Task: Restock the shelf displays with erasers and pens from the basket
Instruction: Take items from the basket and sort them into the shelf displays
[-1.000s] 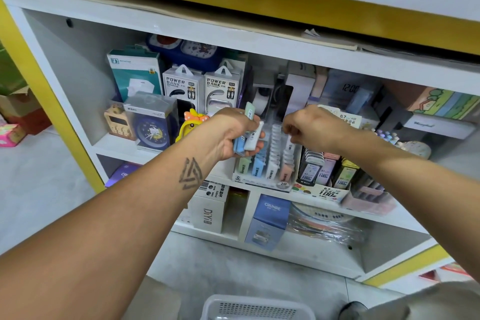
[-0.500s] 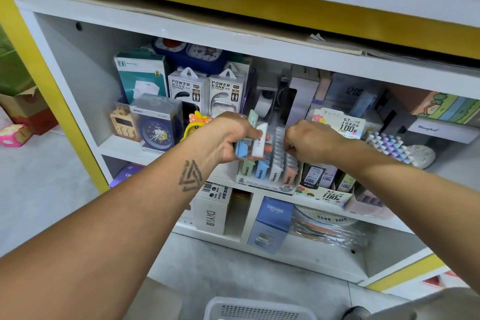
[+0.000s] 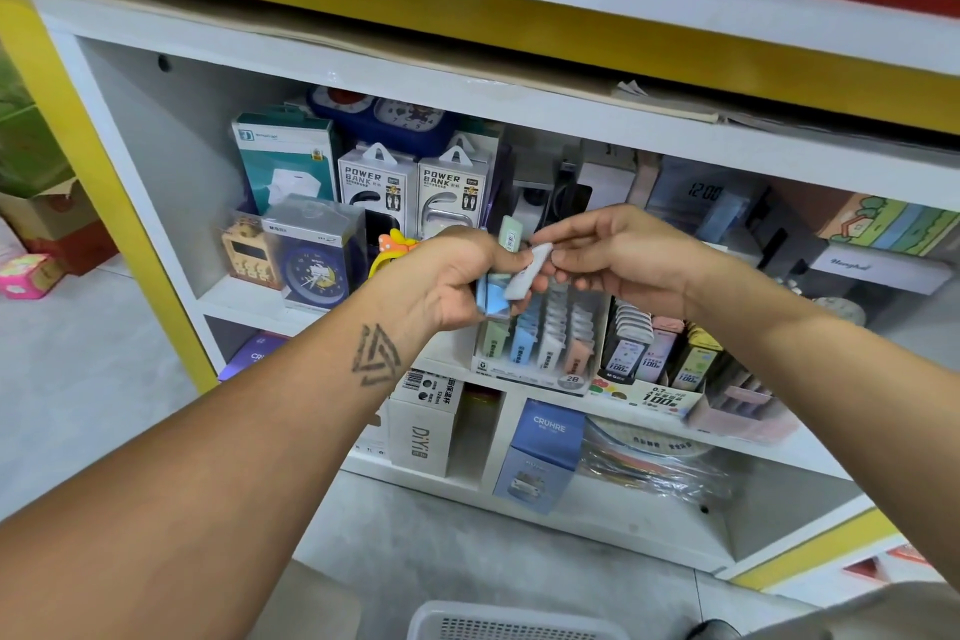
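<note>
Now both hands, left and right, pinching white eraser.

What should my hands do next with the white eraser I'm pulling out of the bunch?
Probably draw the white eraser free with the right hand and drop it into the white column of the eraser display just below. The right fingertips pinch its top end, while the left hand grips the blue and green ones. The display sorts erasers by colour.

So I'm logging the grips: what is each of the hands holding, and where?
Left hand grips a small bunch of erasers around their lower halves. Right hand pinches the upper end of the white eraser.
</note>
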### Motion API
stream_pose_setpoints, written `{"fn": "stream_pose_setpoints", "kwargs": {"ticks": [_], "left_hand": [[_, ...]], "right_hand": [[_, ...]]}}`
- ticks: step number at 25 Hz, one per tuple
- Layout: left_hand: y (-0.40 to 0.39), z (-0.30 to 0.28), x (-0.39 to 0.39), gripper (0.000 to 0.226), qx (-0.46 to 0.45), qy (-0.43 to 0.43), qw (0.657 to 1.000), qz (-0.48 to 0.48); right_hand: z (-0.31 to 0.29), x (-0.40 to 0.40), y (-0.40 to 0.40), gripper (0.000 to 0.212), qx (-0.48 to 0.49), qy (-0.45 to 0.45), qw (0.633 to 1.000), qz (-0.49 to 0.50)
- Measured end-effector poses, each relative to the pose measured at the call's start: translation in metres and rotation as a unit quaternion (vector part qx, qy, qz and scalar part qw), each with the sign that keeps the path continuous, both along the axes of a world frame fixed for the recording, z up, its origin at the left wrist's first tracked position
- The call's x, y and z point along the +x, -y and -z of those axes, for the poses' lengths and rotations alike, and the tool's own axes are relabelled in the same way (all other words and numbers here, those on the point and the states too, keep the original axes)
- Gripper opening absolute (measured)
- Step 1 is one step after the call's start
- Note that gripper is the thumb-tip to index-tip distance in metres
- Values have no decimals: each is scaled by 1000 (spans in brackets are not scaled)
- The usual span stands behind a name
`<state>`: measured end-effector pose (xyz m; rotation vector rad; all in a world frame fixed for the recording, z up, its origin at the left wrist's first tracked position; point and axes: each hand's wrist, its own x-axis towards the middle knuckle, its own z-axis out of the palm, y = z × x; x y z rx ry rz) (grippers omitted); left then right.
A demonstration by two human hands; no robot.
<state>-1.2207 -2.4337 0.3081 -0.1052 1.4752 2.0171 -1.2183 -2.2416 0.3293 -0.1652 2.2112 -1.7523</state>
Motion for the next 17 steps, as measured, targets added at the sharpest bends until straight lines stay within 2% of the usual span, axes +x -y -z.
{"fn": "stream_pose_setpoints", "kwargs": {"ticks": [4,6,9,11,14,17], "left_hand": [[-4,-2,4,14,41,24,999,16],[-8,0,4,18,27,28,999,14],[-11,6,0,7,-40,17,999,-24],[-9,8,-3,5,-71,14,997,-38],[-7,5,-3,7,-60,29,997,-39],[-11,3,-1,11,-45,31,998,-30]], "right_hand": [[5,3,-12,28,-8,-49,999,-16],[3,4,-14,24,4,-68,998,-2],[-9,1,-26,14,128,-144,978,74],[-16,-4,-35,8,280,-196,933,112],[-10,-12,-36,6,495,-283,820,51],[12,-14,-28,16,615,-307,727,1]]}}
